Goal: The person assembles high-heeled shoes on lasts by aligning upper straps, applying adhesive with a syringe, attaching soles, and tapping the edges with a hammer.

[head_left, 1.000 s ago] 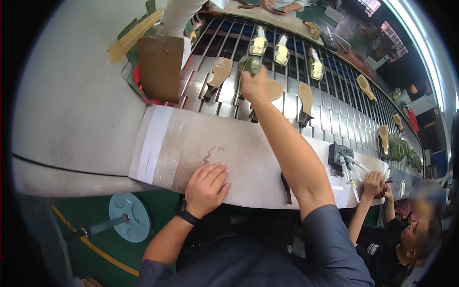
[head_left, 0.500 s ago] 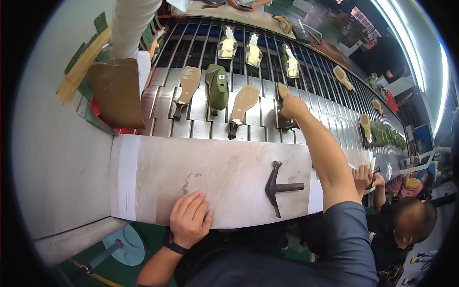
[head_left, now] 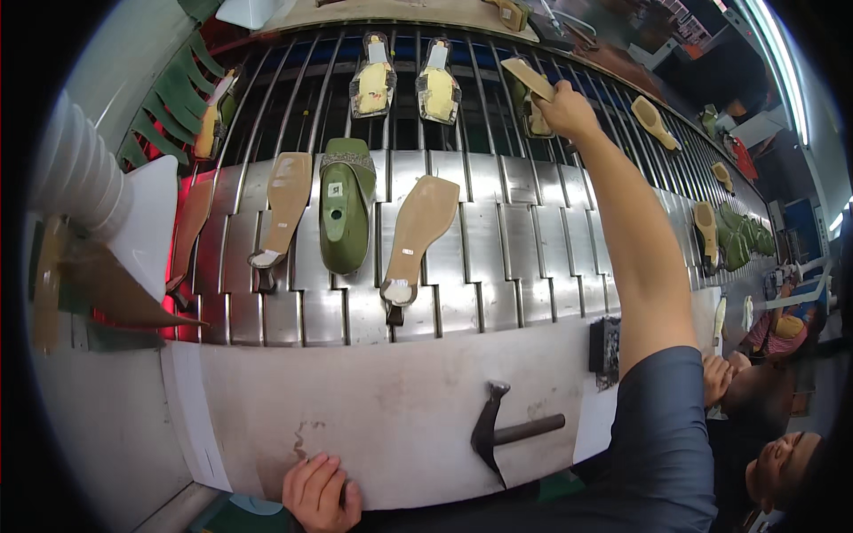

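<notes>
My right hand (head_left: 567,113) is stretched out over the far rods, its fingers closed around a tan-soled shoe (head_left: 526,76). Just beneath it lies a shoe with a yellow insole (head_left: 536,123), partly hidden. My left hand (head_left: 322,494) lies with fingers stretched on the near edge of the pale bench (head_left: 373,400). A hammer (head_left: 511,433) with a dark head rests on that bench between my arms. Beyond the bench, on metal slats, are upturned heeled shoes (head_left: 418,233) with tan soles and a green shoe last (head_left: 345,211).
Two shoes with yellow insoles (head_left: 373,84) lie on the rods (head_left: 311,98) ahead. A black box (head_left: 606,351) sits at the bench's right. A white ribbed hose (head_left: 84,169) and a brown flap (head_left: 124,275) stand at left. Another person (head_left: 782,471) works close on my right.
My right hand has moved from the slats out to the rods with the tan-soled shoe. The view has shifted, and the black box now shows. My left hand stays at the bench edge.
</notes>
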### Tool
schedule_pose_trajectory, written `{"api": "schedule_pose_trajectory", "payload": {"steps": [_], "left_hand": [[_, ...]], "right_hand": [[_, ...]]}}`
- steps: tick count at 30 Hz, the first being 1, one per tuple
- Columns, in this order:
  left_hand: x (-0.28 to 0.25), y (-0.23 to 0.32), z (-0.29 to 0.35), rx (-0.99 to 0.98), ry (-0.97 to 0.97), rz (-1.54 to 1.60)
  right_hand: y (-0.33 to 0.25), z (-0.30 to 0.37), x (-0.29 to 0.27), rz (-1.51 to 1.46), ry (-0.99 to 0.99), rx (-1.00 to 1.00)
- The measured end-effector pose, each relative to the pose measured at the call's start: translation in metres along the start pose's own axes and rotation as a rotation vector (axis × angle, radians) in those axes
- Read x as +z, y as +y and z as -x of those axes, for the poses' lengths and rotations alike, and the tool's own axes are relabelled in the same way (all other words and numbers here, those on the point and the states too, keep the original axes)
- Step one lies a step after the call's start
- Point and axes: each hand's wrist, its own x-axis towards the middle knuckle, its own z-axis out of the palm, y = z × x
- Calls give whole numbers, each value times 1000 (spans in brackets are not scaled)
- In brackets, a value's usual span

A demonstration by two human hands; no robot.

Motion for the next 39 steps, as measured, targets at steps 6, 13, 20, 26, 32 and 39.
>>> {"api": "schedule_pose_trajectory", "payload": {"steps": [6,13,20,26,32,39], "left_hand": [[-10,8,-14,3,64,20],[-1,-8,5,12,63,13],[-7,-7,9,-25,204,272],[-38,7,14,312,324,83],[-31,-17,49,386,301,-411],[-48,2,42,346,267,-239]], "right_hand": [[-22,-21,37,28,-97,211],[-35,45,-49,-124,-55,255],[-123,228,-143,-1597,-381,350],[-198,478,-152,-2112,-1125,248],[-218,566,-105,-1363,-1019,92],[-176,490,-110,-760,-456,-87]]}}
